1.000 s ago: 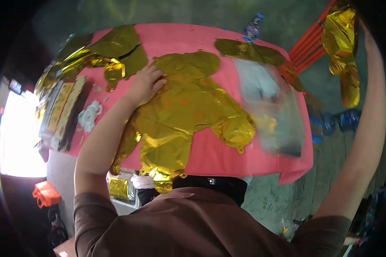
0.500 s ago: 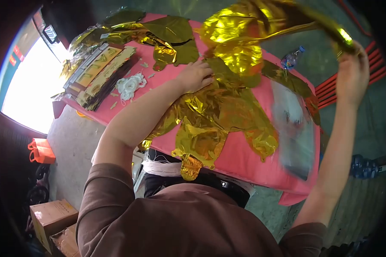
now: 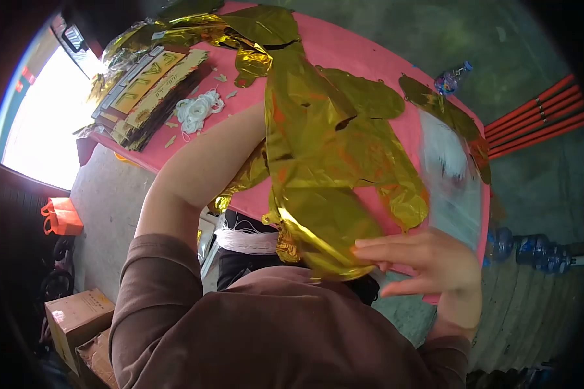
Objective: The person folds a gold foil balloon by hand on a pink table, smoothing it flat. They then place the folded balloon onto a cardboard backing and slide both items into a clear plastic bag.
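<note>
A flat, uninflated gold foil balloon (image 3: pixel 315 139) is draped over the middle of the table, long and creased, its lower end hanging past the near edge. My right hand (image 3: pixel 431 259) is at that lower end, fingers stretched out and thumb apart, fingertips against or very close to the foil. My left forearm (image 3: pixel 204 155) reaches in from the left and vanishes under the balloon, so the left hand and its fingers are hidden. More gold foil (image 3: pixel 405 204) lies beneath, on the pink cloth (image 3: pixel 344 48).
Stacked printed cards (image 3: pixel 149 91) and a bundle of white string (image 3: pixel 198 111) sit on the left. Transparent plastic sheets (image 3: pixel 457 175) lie on the right, near a small bottle (image 3: pixel 453 78). Red poles (image 3: pixel 538 117) and water bottles (image 3: pixel 535 251) are beyond the table; boxes (image 3: pixel 81 314) stand lower left.
My right hand has come down from the upper right to the near edge, bringing the raised foil flat over the table. The foil now covers my left hand, which was resting visibly on it.
</note>
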{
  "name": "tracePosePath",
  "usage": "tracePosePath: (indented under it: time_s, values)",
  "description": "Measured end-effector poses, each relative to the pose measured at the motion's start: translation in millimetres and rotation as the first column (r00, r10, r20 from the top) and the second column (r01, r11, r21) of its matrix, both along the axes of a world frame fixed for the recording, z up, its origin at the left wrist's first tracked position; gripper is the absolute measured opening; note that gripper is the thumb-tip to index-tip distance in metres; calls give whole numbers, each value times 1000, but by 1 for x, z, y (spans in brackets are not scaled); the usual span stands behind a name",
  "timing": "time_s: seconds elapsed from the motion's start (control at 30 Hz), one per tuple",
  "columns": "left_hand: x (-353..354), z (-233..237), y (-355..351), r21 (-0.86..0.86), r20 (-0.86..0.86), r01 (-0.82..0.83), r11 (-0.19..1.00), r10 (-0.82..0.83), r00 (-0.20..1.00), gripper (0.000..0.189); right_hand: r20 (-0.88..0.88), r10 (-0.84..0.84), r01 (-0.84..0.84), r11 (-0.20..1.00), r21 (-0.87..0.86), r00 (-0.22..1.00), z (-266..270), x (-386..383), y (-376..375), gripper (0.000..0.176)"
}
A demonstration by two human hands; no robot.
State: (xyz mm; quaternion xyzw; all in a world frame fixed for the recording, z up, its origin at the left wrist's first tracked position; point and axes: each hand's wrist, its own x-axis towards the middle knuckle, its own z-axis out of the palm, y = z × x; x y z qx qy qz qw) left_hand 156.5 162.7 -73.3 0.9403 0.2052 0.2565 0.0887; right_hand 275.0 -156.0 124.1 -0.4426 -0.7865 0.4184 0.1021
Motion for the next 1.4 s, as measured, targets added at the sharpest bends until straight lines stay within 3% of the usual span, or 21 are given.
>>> tracePosePath:
  time_s: [0.1, 0.17, 0.23, 0.33, 0.37, 0.43, 0.5, 0.57, 0.67, 0.77, 0.87, 0.93, 1.07, 1.13, 1.17, 1.23, 1.33, 1.4]
  values:
    - [-1, -5, 1, -8, 3, -12, 1000, 12, 1000, 37, -92, -46, 33, 991, -131, 995, -1, 10, 39, 34]
    - [-1, -3, 4, -12, 11, -12, 1000, 12, 1000, 39, -150, -399, 416, 904, 100, 904, -49, 6, 76, 37]
    - [-3, -4, 5, -21, 16, -13, 1000, 14, 1000, 40, -162, -299, 339, 777, 531, 940, -87, 4, 117, 49]
    - [-6, -5, 7, -34, 24, -22, 999, 22, 999, 43, -105, -406, 384, 707, 593, 908, -129, -14, 150, 62]
    - [-8, -6, 6, -40, 23, -28, 999, 29, 999, 44, -110, -401, 384, 708, 593, 910, -136, -14, 153, 62]
    - [-12, -7, 5, -49, 22, -39, 998, 40, 999, 46, 239, -475, 263, 765, 588, 847, -147, -9, 158, 71]
    - [-16, -6, 2, -63, 11, -55, 997, 56, 998, 48, 256, -497, 281, 766, 578, 829, -151, 13, 162, 73]
    - [-19, 5, -7, -51, -20, -68, 996, 67, 998, 50, 419, -560, 286, 781, 556, 714, -150, 33, 164, 74]
    - [-18, 32, -25, 19, -80, -84, 996, 85, 993, 50, 483, -614, 327, 767, 552, 625, -144, 45, 165, 75]
    - [-18, 31, -24, 28, -115, -78, 997, 81, 990, 39, 351, -647, 359, 707, 610, 677, -146, 35, 165, 73]
    - [-17, 28, -19, 73, -163, -107, 992, 118, 980, 26, 353, -615, 329, 725, 605, 705, -157, 26, 164, 72]
    - [-17, 22, -14, 44, -2, -46, 998, 46, 999, 18, 364, -619, 325, 724, 609, 696, -158, 25, 165, 72]
    - [-19, 31, -2, -85, 44, 64, 994, -60, 997, 24, 393, -632, 319, 720, 617, 668, -157, 22, 164, 71]
    - [-25, 46, -6, -182, -74, 52, 982, -67, 995, 20, 400, -633, 314, 720, 619, 663, -159, 23, 166, 71]
    - [-30, 55, -13, -190, -76, 48, 981, -63, 995, 20, 406, -639, 315, 717, 622, 653, -160, 24, 166, 71]
    - [-42, 65, -27, -37, -141, 89, 995, -93, 986, 20, 414, -635, 307, 721, 622, 652, -162, 25, 167, 71]
    - [-59, 61, -35, -123, -246, 171, 978, -197, 949, 23, 414, -635, 304, 719, 624, 652, -162, 24, 166, 71]
    - [-75, 64, -54, -102, -202, 217, 971, -234, 951, 25, 410, -638, 313, 719, 621, 652, -161, 23, 166, 71]
